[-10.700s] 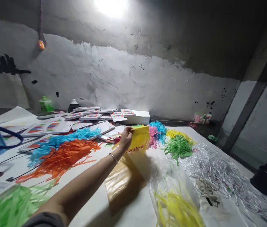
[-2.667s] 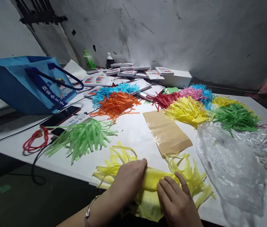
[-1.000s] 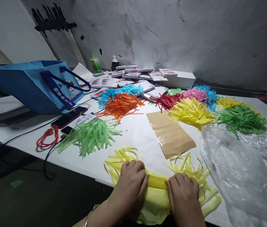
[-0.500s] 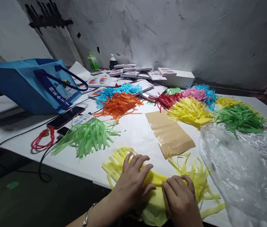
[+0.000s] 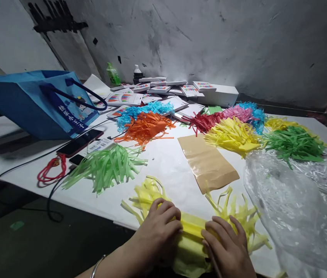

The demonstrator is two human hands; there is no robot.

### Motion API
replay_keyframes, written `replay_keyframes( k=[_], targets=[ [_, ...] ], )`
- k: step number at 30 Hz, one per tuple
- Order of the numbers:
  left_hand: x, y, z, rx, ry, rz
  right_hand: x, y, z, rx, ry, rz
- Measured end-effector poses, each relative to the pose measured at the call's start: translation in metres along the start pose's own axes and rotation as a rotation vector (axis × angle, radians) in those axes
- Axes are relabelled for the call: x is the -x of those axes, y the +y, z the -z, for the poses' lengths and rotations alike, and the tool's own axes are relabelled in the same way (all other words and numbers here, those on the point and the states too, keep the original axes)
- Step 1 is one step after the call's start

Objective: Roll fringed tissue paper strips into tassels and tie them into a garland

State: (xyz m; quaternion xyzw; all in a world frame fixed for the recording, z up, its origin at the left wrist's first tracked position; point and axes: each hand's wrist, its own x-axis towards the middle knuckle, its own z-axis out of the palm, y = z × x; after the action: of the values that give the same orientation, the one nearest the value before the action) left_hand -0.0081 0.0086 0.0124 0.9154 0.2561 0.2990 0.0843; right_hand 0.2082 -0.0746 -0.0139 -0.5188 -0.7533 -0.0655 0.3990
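A sheet of yellow tissue paper [image 5: 192,226] with fringed ends lies at the table's near edge, its middle band folded or rolled. My left hand [image 5: 162,226] grips the left part of that band with curled fingers; its thumb is out of sight. At the band's right part, my right hand [image 5: 227,239] has its fingers bent over the paper. Cut strips spread out beyond both hands. Below the band, a plain yellow part hangs toward me in shadow. Just past the hands lies a flat brown paper piece [image 5: 208,162] with a shiny surface.
Light green fringe [image 5: 108,168], orange fringe [image 5: 149,127] and yellow fringe [image 5: 233,135] lie around the table. Crumpled clear plastic [image 5: 288,208] is at the right. A blue bag [image 5: 30,104], a phone [image 5: 84,142] and cables occupy the left. Printed boxes [image 5: 159,89] are heaped by the wall.
My left hand has moved slightly down and its fingers have curled in on the paper. My right hand has shifted a little right. The fringed ends have moved slightly.
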Motion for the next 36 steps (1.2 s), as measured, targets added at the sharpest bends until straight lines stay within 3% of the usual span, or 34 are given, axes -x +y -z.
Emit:
replay_keyframes(
  k=[8,12,15,19,26,36],
  targets=[
    [-0.014,0.014,-0.001,-0.168,-0.21,0.296,0.0,-0.011,-0.006,0.124,0.121,-0.296],
    [-0.017,0.012,-0.006,-0.192,-0.242,0.328,-0.007,-0.02,-0.009,0.133,0.104,-0.21],
    [-0.013,0.01,-0.007,-0.15,-0.149,0.297,-0.011,-0.023,-0.011,0.083,0.057,-0.134],
    [-0.006,0.006,-0.007,-0.077,-0.001,0.088,-0.013,-0.021,-0.012,0.074,0.029,-0.138],
    [-0.006,0.001,-0.013,-0.081,0.028,-0.057,-0.018,-0.026,-0.018,-0.011,0.077,-0.12],
    [-0.005,0.009,-0.005,-0.018,-0.019,0.13,0.002,-0.009,0.0,-0.022,0.072,-0.185]
  ],
)
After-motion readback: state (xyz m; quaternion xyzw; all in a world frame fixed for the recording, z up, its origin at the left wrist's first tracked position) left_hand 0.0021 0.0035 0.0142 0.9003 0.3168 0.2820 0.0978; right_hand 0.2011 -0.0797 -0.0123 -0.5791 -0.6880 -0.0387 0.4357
